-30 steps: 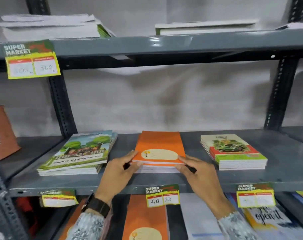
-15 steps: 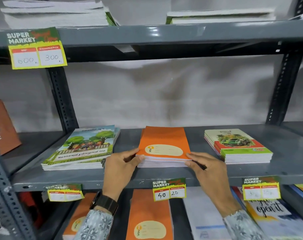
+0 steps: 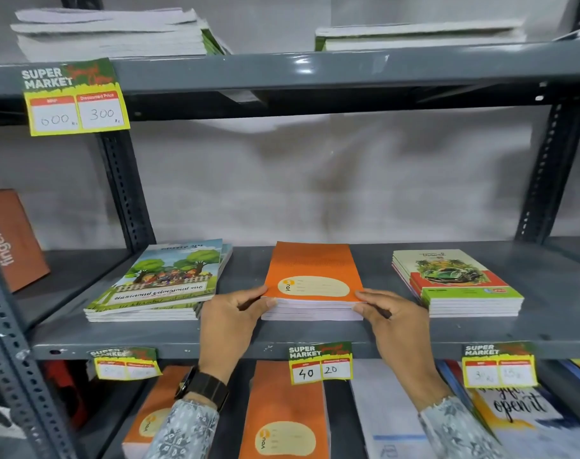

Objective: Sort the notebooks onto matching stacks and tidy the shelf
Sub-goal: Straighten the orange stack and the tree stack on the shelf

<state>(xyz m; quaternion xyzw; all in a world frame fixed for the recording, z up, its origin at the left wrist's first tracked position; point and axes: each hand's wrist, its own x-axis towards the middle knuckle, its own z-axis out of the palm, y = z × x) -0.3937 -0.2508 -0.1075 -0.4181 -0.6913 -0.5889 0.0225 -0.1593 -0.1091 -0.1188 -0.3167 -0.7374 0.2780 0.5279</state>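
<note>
The stack of orange notebooks [image 3: 312,286] sits in the middle of the grey metal shelf [image 3: 315,336], close to its near edge. The top cover is bright orange with a cream, rounded name label across its near half and a small round logo at the label's left end; below it the white page edges of several more notebooks show, lined up fairly evenly.

The left hand [image 3: 229,321] is at the stack's near-left corner — thumb lying on the top cover, fingers curled against the side of the pile. The right hand [image 3: 393,321] mirrors it at the near-right corner, thumb on the cover and fingers against the page edges. Both hands are pressed to the stack from either side, clasping it between them; the pile rests flat on the shelf. A dark wristwatch [image 3: 204,387] sits on the left wrist, and both sleeves are patterned grey.

To the left, just apart from the orange pile, lies a stack of notebooks with a trees-and-children cover [image 3: 159,279], turned slightly askew. To the right, well apart, is a neater stack with a green car cover [image 3: 454,279].

On the shelf's front lip, under the orange stack, hangs a price tag [image 3: 320,362] marked 40 and 20. Below it, on the lower level, more orange notebooks [image 3: 285,419] lie flat.
</note>
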